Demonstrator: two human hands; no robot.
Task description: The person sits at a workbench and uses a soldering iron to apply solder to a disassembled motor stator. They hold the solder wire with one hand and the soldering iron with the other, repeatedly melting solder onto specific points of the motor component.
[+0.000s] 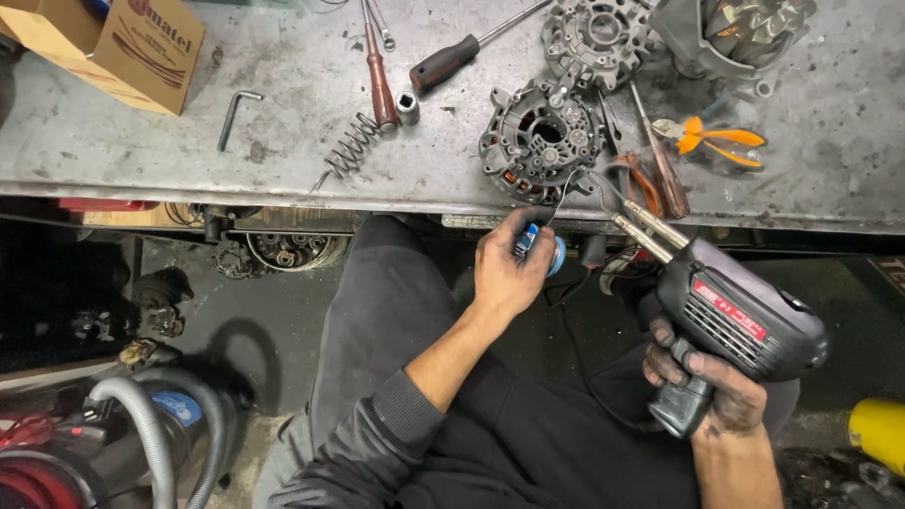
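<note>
The person sits at the edge of a scratched metal desk [283,85], and both hands hang over the lap, just below the desk's front edge. The right hand [707,386] is closed tightly around the handle of a dark soldering gun [745,320], with a finger lying near the trigger. The long axis of the gun runs from the lower right up to the upper left, so its two metal rods and the tip [603,193] point at the alternator housing [539,141], which lies at the front edge of the desk. The tip seems to be very near the lower right side of the housing, but I cannot tell if it really touches. The left hand [509,269] is the nearer one to the housing, directly under it, and its grip is narrow, holding a small blue spool [537,247] with the thumb and fingers; a thin dark wire goes up from it toward the same place on the housing. The left forearm comes up from the lower left, and the wrist is almost straight. On the desk there are also orange-handled pliers [712,139], a screwdriver [452,58], a coil spring [351,146] and a cardboard box [123,47].
</note>
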